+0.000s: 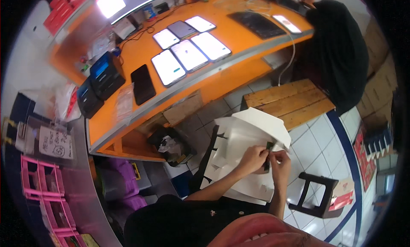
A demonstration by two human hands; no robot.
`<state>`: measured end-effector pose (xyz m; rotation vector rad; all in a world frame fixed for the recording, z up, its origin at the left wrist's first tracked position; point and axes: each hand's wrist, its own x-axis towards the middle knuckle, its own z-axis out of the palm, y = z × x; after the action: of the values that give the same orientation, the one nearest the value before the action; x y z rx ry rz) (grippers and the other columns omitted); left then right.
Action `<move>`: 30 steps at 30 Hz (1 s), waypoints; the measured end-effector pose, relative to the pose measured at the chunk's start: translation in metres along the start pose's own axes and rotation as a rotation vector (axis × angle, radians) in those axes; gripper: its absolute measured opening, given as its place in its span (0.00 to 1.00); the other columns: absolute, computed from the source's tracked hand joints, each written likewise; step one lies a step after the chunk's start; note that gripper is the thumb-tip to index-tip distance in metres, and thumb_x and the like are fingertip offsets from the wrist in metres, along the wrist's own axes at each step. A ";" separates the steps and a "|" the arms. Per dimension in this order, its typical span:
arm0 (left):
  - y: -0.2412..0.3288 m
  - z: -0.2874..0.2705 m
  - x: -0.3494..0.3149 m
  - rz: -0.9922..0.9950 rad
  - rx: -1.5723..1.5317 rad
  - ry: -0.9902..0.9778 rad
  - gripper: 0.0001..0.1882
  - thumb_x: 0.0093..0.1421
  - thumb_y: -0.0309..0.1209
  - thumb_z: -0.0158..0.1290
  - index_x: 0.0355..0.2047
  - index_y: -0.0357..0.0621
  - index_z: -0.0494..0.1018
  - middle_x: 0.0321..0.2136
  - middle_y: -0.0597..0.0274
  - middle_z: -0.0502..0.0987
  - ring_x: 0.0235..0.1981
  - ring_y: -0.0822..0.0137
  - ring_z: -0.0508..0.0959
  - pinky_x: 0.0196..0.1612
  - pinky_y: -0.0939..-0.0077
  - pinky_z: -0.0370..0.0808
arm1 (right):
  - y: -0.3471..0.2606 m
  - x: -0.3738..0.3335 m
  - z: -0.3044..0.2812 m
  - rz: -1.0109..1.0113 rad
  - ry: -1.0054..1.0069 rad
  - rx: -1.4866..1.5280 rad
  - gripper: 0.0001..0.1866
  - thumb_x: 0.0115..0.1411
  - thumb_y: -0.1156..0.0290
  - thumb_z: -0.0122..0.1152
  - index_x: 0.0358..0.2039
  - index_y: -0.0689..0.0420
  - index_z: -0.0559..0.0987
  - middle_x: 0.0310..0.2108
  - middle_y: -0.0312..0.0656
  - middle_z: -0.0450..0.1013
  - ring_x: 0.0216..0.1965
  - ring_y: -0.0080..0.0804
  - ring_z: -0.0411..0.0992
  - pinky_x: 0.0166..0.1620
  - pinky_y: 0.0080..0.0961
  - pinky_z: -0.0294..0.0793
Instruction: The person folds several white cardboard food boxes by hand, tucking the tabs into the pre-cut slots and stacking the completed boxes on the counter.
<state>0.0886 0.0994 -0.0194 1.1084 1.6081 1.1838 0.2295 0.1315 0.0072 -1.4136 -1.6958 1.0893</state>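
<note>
Both my hands are over an open white cardboard box (232,140) low in front of me, its lid flap raised at the far side. My left hand (254,160) has its fingers curled around a small dark, narrow item (267,165). Close beside it on the right, my right hand (280,161) pinches with thumb and fingers at the same item's edge; what lies between those fingertips is too small to make out. The dark item's kind does not show.
An orange counter (128,119) holds several lit phones (168,68), a dark phone (143,84) and a black printer (105,76). Around me stand a wooden bench (294,97), a dark plastic stool (318,193), a bin (173,146) and pink racks (42,178). A dark-clothed person (341,50) is at right.
</note>
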 end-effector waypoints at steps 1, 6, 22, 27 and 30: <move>0.003 -0.006 0.002 0.001 0.002 -0.020 0.15 0.67 0.33 0.52 0.30 0.32 0.78 0.24 0.39 0.79 0.30 0.38 0.82 0.34 0.48 0.75 | 0.001 -0.001 0.005 0.011 -0.020 0.025 0.10 0.64 0.71 0.67 0.34 0.67 0.81 0.29 0.48 0.82 0.33 0.32 0.81 0.40 0.30 0.78; 0.010 -0.020 0.004 -0.067 -0.009 -0.206 0.16 0.71 0.34 0.50 0.40 0.31 0.80 0.28 0.45 0.82 0.30 0.52 0.84 0.35 0.60 0.79 | 0.006 0.005 0.009 0.122 -0.076 0.246 0.10 0.67 0.69 0.64 0.42 0.63 0.78 0.36 0.43 0.79 0.41 0.32 0.78 0.46 0.28 0.75; -0.023 -0.115 -0.031 0.190 0.784 0.455 0.29 0.65 0.37 0.60 0.63 0.37 0.66 0.53 0.40 0.74 0.54 0.43 0.75 0.59 0.53 0.71 | 0.146 0.197 -0.071 0.296 0.328 0.860 0.29 0.71 0.52 0.47 0.61 0.62 0.70 0.51 0.47 0.74 0.53 0.42 0.76 0.54 0.43 0.78; -0.053 -0.106 -0.040 -0.036 0.594 0.335 0.43 0.69 0.48 0.56 0.73 0.36 0.53 0.59 0.29 0.69 0.59 0.34 0.72 0.61 0.47 0.70 | 0.224 0.255 -0.042 0.439 0.369 1.018 0.24 0.72 0.53 0.45 0.55 0.57 0.77 0.43 0.43 0.79 0.37 0.36 0.80 0.34 0.29 0.80; -0.050 -0.103 -0.039 -0.023 0.619 0.335 0.43 0.70 0.50 0.55 0.74 0.37 0.52 0.60 0.29 0.68 0.59 0.34 0.72 0.61 0.47 0.70 | 0.234 0.259 -0.039 0.479 0.300 0.876 0.30 0.71 0.45 0.48 0.59 0.57 0.76 0.50 0.44 0.79 0.48 0.37 0.79 0.43 0.36 0.81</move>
<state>-0.0073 0.0295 -0.0415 1.3052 2.3385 0.9044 0.3137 0.4085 -0.1921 -1.2943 -0.5226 1.5203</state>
